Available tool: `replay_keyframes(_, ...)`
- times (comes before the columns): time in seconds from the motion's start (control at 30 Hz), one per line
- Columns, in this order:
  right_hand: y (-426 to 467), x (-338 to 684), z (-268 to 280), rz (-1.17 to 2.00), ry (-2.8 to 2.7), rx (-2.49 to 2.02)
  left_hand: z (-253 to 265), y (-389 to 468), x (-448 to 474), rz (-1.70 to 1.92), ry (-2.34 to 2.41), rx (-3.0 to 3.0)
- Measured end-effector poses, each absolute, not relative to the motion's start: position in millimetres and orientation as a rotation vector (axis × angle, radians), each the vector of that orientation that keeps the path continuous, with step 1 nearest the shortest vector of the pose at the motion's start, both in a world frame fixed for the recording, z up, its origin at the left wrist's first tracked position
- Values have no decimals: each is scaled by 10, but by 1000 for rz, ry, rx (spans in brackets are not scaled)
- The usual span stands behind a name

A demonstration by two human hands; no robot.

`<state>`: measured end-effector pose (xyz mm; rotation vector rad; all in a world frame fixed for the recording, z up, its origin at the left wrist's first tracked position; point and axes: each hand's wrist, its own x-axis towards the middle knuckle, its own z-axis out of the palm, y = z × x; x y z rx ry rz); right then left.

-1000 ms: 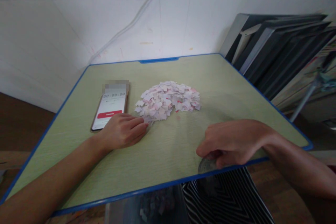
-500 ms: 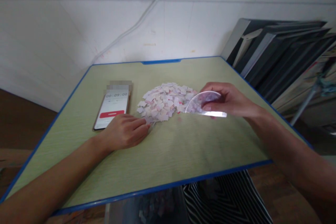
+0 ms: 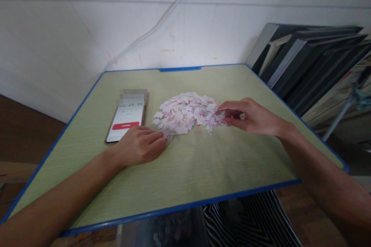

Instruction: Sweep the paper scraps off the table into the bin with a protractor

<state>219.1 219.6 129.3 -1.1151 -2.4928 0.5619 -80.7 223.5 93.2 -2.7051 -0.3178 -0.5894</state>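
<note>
A mound of small torn paper scraps, mostly white and pale pink, lies on the greenish tabletop. At the mound's right side, my right hand pinches a clear plastic protractor between thumb and fingers. Its see-through body is hard to make out against the paper. My left hand rests on the table with curled fingers, its fingertips at the mound's lower left edge. Whatever lies under those fingertips is hidden.
A phone showing 00:09:00 lies beside my left hand. The table has a raised blue rim. Dark flat panels lean at the right. Below the front edge are a bin with scraps and a striped cloth.
My right hand has turned and lowered the protractor into the right side of the scraps. My left hand stays in place, while the view has shifted slightly.
</note>
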Motion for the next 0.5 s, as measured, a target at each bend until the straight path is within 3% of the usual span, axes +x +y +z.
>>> replay_keyframes(0.33,2195,2228,1308,650,-2542,-1054,936,2231,-803,-614,-314,-2702)
replay_keyframes(0.5,2175,2227,1368,907,-2631,-1035,928,2235,-806,-621,-308,-2702)
